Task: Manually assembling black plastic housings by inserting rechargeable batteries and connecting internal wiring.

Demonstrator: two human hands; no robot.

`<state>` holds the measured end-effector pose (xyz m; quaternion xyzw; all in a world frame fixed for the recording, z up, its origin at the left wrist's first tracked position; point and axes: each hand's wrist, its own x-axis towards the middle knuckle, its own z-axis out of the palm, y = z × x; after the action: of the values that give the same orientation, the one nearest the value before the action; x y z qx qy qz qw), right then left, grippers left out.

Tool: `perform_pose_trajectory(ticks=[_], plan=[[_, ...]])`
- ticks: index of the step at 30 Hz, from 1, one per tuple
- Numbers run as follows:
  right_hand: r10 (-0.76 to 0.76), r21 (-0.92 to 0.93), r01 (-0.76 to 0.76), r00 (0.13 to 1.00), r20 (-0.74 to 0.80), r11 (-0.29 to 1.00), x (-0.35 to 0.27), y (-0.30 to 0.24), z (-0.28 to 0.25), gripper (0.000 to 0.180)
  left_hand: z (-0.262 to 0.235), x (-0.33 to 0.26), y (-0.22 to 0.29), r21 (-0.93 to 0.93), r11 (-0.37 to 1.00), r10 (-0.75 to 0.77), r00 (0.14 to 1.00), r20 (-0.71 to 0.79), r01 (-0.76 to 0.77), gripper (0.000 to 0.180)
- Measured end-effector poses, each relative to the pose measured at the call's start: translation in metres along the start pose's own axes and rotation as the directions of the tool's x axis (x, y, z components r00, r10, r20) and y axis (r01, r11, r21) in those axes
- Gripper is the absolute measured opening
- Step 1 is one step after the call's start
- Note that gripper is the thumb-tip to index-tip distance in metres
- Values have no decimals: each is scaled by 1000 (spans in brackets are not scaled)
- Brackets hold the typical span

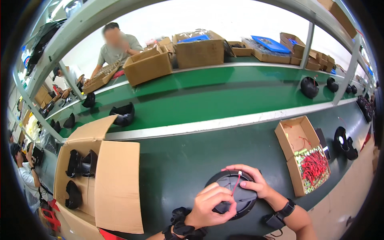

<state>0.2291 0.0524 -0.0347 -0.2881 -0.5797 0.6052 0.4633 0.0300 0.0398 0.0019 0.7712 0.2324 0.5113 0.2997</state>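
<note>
A round black plastic housing (245, 197) sits in front of me at the near edge of the workbench. My right hand (256, 181) grips its far right rim, fingers over the edge and thumb on the face. A thin red wire (237, 185) with a small white connector (240, 173) rises from the housing. My left hand (212, 203) is closed over the left part of the housing, its thumb and fingers pinched at the lower end of the wire. Those fingers hide where the wire meets the housing.
At right, a small cardboard box (297, 182) holds red-wired green cells; black curved parts (345, 144) lie beyond. An open carton (120, 188) with black shells stands left. Behind a metal rail, a green conveyor (192, 96) carries black housings. People sit across it and far left.
</note>
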Motion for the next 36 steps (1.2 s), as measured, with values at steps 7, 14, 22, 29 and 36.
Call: perform_pose_trajectory(ticks=[7,14,22,29,36], plan=[[15,93,-16,1000,12,996,-3,2,6,56,-5,-1,-4,39,999,15,1000,-6,-15,20],[3,-53,-4,1000,-29,999,-9,-1,11,53,-2,-3,-2,45,999,21,1000,9,-21,20],[-51,19,52,999,-14,998,-5,8,8,53,-4,2,1,32,999,21,1000,0,-21,20],[112,296,-120,993,43,948,3,4,4,44,-3,-5,-2,25,999,39,999,27,-40,22],[4,190,1,1000,-26,982,2,7,10,40,1,-4,0,32,998,46,999,-15,-45,20]])
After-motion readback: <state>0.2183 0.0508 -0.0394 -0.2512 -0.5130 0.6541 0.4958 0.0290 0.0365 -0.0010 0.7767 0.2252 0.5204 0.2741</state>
